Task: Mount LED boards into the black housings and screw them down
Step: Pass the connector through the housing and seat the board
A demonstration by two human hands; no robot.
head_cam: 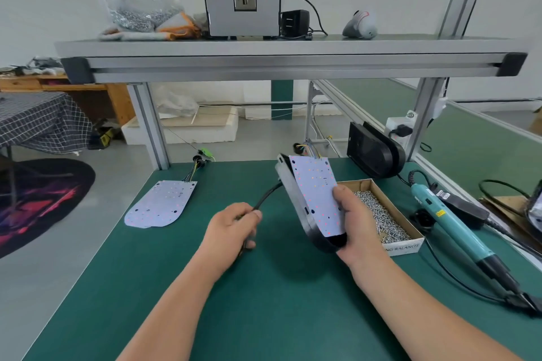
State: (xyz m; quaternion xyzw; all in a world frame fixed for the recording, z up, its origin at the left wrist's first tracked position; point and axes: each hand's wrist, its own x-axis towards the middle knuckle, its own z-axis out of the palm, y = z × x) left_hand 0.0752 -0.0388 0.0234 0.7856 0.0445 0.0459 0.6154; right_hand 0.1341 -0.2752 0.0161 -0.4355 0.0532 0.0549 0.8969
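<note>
- The right hand (356,220) grips a black housing (294,199) by its rounded near end and holds it above the green mat (278,316), tilted so that its open face turns toward the camera.
- A white LED board (318,193) lies inside that housing; the right thumb presses on the board's right edge, and coloured wires stick out at its far end.
- The left hand (231,226) pinches a black cable (265,198) between thumb and curled fingers; the cable runs up to the housing's left side.
- A second LED board (161,204) lies flat on the mat to the left, well apart from both hands, with a bundle of wires at its far edge.
- A cardboard box (406,246) full of silver screws (378,214) sits just beside the right hand.
- A teal electric screwdriver (448,223) lies on the mat to the right of the box.
- Another black housing (372,152) stands on edge at the back right.
</note>
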